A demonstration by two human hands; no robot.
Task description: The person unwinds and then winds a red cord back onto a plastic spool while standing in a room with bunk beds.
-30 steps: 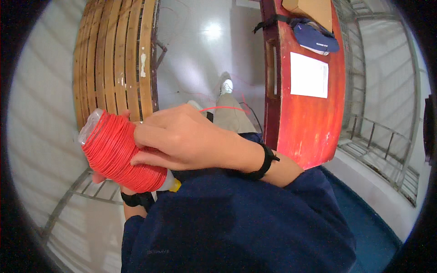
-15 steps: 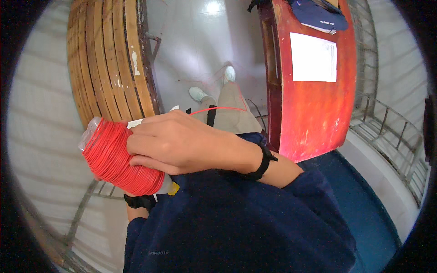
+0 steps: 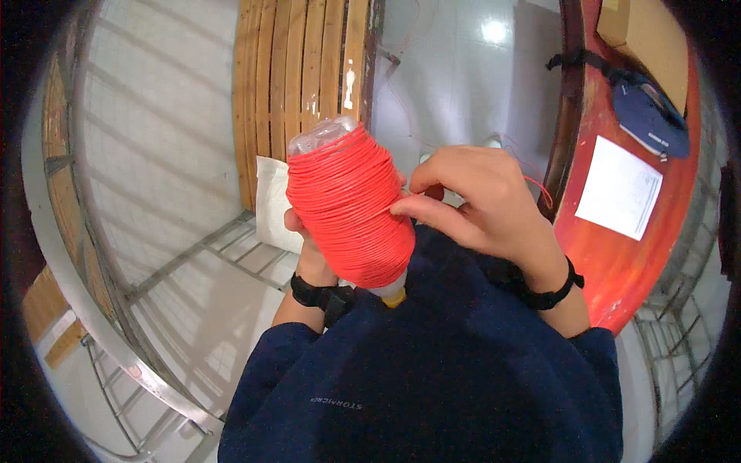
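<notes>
A clear plastic bottle [image 3: 328,137] is thickly wound with red cord [image 3: 347,208]; its yellow-tipped end points down toward my shirt. Behind the winding, my left hand [image 3: 310,258] is closed around the bottle. Only its thumb side and a bit of fingertip at the far side show. At the right side of the winding, my right hand [image 3: 494,201] pinches the red cord between thumb and index finger, close to the wound surface. A loose length of cord [image 3: 540,190] shows beyond the right hand and trails toward the floor.
Left ahead stands a slatted wooden bench [image 3: 301,62], with a white sheet or packet [image 3: 276,204] near its front end. At right, a red table [image 3: 617,262] bears a white paper [image 3: 620,187], a dark blue pouch [image 3: 650,116] and a cardboard box [image 3: 652,38]. A metal frame [image 3: 116,324] curves at far left.
My right hand has moved from across the bottle to its right side. The bottle stands more upright, and more of my left hand shows. The view has turned leftward.
</notes>
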